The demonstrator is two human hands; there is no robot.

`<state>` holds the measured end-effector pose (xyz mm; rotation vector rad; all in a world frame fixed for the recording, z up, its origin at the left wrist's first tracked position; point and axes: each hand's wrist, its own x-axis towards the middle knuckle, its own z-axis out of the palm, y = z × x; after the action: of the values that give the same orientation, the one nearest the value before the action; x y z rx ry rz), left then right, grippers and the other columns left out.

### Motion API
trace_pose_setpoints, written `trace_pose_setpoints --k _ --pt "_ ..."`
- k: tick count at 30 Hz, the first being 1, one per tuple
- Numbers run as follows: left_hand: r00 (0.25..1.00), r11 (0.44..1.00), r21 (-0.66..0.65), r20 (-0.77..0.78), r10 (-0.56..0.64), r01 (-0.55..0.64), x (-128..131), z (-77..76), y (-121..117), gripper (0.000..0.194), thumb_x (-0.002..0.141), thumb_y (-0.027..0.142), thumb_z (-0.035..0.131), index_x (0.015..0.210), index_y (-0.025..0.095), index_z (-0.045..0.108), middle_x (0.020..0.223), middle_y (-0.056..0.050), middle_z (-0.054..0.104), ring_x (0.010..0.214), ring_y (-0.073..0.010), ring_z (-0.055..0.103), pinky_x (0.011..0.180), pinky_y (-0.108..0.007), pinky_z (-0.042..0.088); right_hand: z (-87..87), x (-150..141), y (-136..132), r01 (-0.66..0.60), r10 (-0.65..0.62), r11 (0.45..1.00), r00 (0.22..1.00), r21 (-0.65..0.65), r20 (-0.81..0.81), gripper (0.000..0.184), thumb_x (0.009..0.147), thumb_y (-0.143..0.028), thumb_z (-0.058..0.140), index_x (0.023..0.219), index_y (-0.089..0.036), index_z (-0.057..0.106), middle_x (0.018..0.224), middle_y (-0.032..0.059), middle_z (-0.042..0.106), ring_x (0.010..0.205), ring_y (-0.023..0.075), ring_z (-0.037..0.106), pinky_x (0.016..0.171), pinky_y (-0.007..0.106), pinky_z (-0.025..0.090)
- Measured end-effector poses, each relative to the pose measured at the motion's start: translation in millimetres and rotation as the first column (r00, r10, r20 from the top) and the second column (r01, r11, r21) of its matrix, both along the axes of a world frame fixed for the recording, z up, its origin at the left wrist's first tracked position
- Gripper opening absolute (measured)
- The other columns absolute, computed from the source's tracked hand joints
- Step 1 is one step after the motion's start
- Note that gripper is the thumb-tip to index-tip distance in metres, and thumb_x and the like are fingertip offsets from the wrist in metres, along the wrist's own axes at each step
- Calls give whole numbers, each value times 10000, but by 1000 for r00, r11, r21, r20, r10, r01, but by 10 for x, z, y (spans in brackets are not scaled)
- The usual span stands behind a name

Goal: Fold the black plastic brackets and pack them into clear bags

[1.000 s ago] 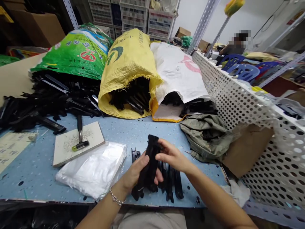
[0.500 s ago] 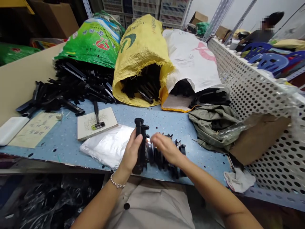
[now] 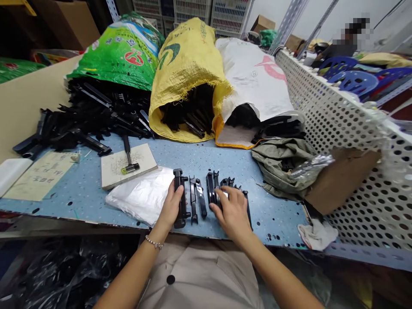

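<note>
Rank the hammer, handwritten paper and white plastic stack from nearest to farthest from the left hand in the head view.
1. White plastic stack, just left of the left hand.
2. Hammer, farther left and back, on the pale board.
3. Handwritten paper, left of the board.

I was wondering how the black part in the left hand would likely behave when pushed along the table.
The black part would probably stay stiff, as its straight body shows no sag. It seems unlikely to roll, since knobs jut from its side.
</note>
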<state>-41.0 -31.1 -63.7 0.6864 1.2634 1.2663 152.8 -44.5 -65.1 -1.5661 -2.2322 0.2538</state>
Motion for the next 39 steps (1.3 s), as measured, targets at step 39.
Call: trace_pose_setpoints --k 39 --pt "948 1000 -14 -317 -21 18 -1115 -228 145 310 537 381 798 577 136 612 483 48 507 452 -70 389 467 -205 281 194 -929 245 -710 -688 486 48 -510 -724 301 743 -338 727 941 -114 694 1066 135 701 826 177 690 650 215 522"
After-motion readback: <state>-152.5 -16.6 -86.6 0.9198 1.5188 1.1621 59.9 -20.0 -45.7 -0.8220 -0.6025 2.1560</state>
